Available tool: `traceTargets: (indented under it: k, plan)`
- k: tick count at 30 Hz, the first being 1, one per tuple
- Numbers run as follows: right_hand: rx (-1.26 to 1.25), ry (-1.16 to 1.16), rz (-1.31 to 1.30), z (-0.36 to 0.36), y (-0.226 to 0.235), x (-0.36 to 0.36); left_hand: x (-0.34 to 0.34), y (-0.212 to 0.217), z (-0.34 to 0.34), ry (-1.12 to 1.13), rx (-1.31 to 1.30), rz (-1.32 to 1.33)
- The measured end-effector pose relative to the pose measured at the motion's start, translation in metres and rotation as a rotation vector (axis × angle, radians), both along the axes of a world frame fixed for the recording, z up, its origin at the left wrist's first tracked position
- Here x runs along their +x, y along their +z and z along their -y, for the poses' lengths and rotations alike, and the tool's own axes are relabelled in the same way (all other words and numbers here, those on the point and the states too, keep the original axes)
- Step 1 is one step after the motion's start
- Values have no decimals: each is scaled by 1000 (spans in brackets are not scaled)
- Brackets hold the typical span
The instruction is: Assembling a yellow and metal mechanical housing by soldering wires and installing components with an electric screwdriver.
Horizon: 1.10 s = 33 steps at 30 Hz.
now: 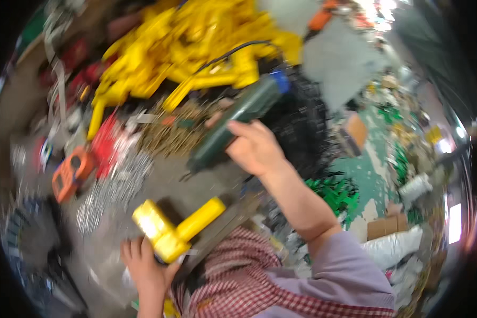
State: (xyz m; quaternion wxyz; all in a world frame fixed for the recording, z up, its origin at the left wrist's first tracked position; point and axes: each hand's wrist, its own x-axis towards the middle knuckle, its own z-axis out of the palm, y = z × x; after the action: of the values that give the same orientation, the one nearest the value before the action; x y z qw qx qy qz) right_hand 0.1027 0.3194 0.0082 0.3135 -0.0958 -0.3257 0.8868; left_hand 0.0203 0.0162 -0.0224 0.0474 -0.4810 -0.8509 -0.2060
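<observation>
Right hand (257, 151): fingers clenched round the body of a green tool (238, 122), held aloft at a slant. Blue end sits up-right, thin tip points down-left; that grip probably keeps the tip aimable. Left hand (147, 267): fingers and thumb grasping the lower end of a yellow T-shaped part (164, 228), low over the tabletop (170, 183), likely to steady it. Contact detail blurred.

Tool tip and part are apart; open strip of tabletop between them. Silver pins (116, 188) bound it left, a brown fastener heap (169, 132) beyond. Both look placed for easy reach. Near edge runs diagonally beside the checked apron (238, 252), so little room bodyward. Yellow pile (196, 34) blocks the far side; dark cable (230, 52) arcs over it, possible snag. Black bag (299, 130) crowds the right. Orange tool (71, 175) lies far left.
</observation>
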Motion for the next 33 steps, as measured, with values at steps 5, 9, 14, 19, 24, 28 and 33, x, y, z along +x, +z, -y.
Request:
traceTargets:
  k: [5,9,14,19,24,28,33]
  plan:
    - [-206,32,12,27,-21,14,-5,1,-5,9,41,203]
    - [-241,33,-71,37,-19,18,-7,-1,-5,2,43,213]
    - [-234,61,-80,44,-26,18,-4,-2,-2,3,19,222]
    - [-334,68,-204,50,-29,26,-5,-3,-4,-38,79,245]
    - [-368,16,-69,52,-33,13,-8,-4,1,-17,73,228]
    - [-336,76,-157,54,-34,10,-7,0,1,15,47,306]
    - [-212,21,-74,46,-39,16,-12,-9,6,-58,140,378]
